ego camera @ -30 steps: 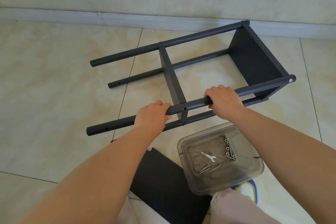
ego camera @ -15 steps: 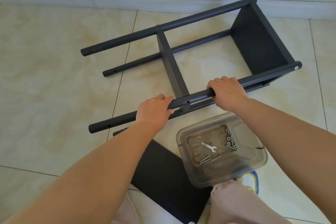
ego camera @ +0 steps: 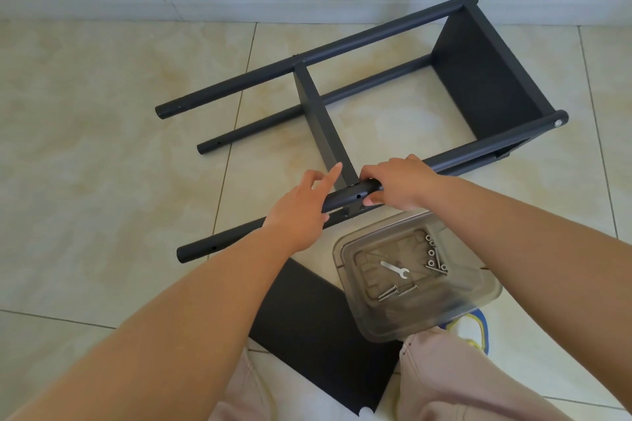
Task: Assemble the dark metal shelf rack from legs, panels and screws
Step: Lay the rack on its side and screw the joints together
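Note:
The dark metal rack (ego camera: 489,79) lies on its side on the tiled floor, its four tube legs running left to right. One panel closes its right end and a middle panel (ego camera: 325,126) crosses between the legs. My right hand (ego camera: 396,184) grips the near top leg (ego camera: 345,196) just right of the middle panel. My left hand (ego camera: 301,212) rests over the same leg on the panel's left, forefinger pointing up against the panel. A loose dark panel (ego camera: 318,328) lies on the floor by my knees.
A clear plastic tray (ego camera: 478,308) by my right knee holds a small flat wrench (ego camera: 395,268) and several silver screws (ego camera: 434,256). A wall and skirting run behind the rack. Bare tiles spread to the left.
Both hands have slid along the near top leg toward the middle panel. My left hand has loosened its grip and now points a finger up at the panel.

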